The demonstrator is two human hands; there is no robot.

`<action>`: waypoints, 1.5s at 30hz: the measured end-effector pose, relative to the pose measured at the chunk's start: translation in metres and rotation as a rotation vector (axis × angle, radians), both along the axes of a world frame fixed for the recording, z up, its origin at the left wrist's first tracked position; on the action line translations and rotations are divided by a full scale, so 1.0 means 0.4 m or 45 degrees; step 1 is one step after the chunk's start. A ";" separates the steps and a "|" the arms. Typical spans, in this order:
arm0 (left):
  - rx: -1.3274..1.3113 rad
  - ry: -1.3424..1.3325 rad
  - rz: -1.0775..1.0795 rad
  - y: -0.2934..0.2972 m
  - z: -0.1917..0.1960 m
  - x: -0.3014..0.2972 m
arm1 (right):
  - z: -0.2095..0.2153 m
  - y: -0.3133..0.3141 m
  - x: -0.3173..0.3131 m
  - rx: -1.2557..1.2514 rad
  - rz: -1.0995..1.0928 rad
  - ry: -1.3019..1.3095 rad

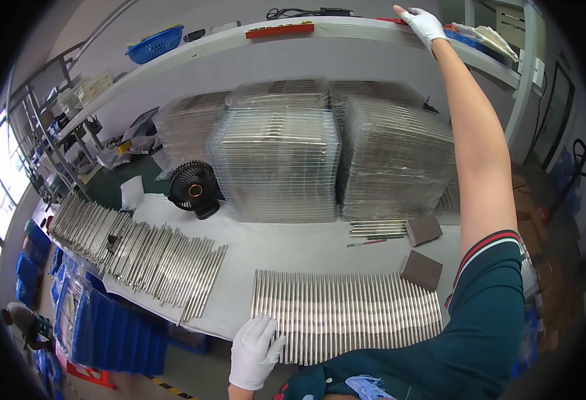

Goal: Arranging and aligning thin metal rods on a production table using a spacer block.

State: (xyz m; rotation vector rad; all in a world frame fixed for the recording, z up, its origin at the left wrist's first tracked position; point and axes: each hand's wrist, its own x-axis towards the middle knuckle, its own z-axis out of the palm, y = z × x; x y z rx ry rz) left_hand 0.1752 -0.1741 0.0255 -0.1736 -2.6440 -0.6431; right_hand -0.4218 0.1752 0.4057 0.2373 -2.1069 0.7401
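Observation:
My left hand (pixel 256 353), in a white glove, rests at the near left end of a row of shiny metal rods (pixel 346 310). Its fingers lie loosely over the rod ends, gripping nothing that shows. High at the back right, my right hand (pixel 423 27), gloved with a bare fingertip showing, reaches to the shelf (pixel 353 28) with fingers stretched out. A flat red object (pixel 392 21) lies by those fingers; whether they touch it I cannot tell. Two brown blocks (pixel 421 270) sit at the row's right end, one on the rods.
Stacks of clear plastic trays (pixel 276 167) holding rods stand at the back of the table. A black fan (pixel 195 190) stands left of them. More loose rods (pixel 153 260) cover the left side. Blue bins (pixel 116 330) stand below left. The shelf carries a blue basket (pixel 154 45).

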 end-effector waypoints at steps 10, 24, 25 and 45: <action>-0.075 0.113 -0.021 0.060 0.033 0.015 | -0.178 -0.055 0.253 0.891 -0.360 0.549; -0.346 -0.156 0.478 -0.025 -0.074 -0.090 | -0.581 0.104 0.742 1.001 0.419 -0.040; -0.357 -0.216 0.519 -0.027 -0.086 -0.116 | -0.657 0.132 0.806 1.063 0.418 -0.086; -0.327 -0.268 -0.874 0.471 -0.066 -0.159 | -0.994 0.250 0.853 -0.581 0.651 -0.313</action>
